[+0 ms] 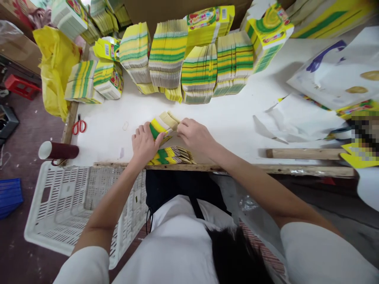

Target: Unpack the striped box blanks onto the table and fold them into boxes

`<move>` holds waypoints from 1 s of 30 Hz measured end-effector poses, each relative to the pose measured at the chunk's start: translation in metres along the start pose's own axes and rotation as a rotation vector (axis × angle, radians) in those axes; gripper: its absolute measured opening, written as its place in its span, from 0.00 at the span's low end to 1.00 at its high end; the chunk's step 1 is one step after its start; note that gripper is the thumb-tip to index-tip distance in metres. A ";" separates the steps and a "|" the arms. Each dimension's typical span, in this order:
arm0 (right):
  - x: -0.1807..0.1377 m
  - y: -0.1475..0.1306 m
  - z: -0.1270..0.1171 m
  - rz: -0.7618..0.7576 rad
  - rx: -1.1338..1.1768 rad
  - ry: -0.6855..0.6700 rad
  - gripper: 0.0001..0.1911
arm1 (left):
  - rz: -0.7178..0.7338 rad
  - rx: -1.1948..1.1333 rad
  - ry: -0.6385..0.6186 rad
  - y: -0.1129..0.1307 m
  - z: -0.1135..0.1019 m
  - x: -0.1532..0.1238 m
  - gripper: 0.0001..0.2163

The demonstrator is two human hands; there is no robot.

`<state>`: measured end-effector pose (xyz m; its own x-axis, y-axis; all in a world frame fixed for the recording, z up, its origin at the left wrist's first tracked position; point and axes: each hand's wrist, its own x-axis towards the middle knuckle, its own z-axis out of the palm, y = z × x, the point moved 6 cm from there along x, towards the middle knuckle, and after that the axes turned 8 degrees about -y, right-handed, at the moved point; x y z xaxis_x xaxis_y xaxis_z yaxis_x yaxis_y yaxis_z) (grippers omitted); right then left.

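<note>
Close to the table's front edge, a flat yellow, green and white paper carton (158, 127), possibly several layered together, lies between my hands. My left hand (145, 142) grips its left end, thumb over the top and fingers along the far side. At the opposite end, my right hand (194, 134) pinches the pale end flaps, its fingertips closed together. Just below them, at the table edge, lies a fanned pile of flat cartons (171, 155) in the same colours. My fingers partly hide the carton.
Stacks of flat cartons (167, 51) line the back of the white table (227, 118). Red scissors (79, 126) and a dark red mug (63, 150) are at the left, above a white crate (65, 209). Wooden strips (304, 154) and plastic bags (340, 71) lie right.
</note>
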<state>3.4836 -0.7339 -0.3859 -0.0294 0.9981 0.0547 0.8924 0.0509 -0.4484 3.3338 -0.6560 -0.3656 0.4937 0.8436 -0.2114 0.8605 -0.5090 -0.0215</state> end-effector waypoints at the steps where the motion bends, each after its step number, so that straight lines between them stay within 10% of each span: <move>1: 0.003 -0.001 0.001 0.029 0.005 -0.029 0.10 | 0.005 -0.002 0.001 0.000 0.000 0.000 0.30; 18: 0.019 -0.022 0.016 0.374 0.304 -0.258 0.17 | 0.046 0.032 -0.047 0.002 0.002 0.001 0.28; 23: 0.011 0.007 -0.001 0.215 0.326 -0.028 0.13 | 0.003 -0.034 -0.039 0.000 0.000 0.003 0.28; 28: -0.018 0.003 0.005 -0.089 0.609 -0.521 0.11 | -0.008 -0.059 -0.028 0.000 0.000 0.002 0.28; 30: -0.020 0.003 0.000 -0.107 0.650 -0.526 0.13 | -0.003 -0.037 -0.031 0.001 0.000 0.001 0.28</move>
<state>3.4873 -0.7540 -0.3884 -0.4488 0.8650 -0.2245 0.4410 -0.0041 -0.8975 3.3355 -0.6555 -0.3663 0.4873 0.8392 -0.2413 0.8665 -0.4991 0.0141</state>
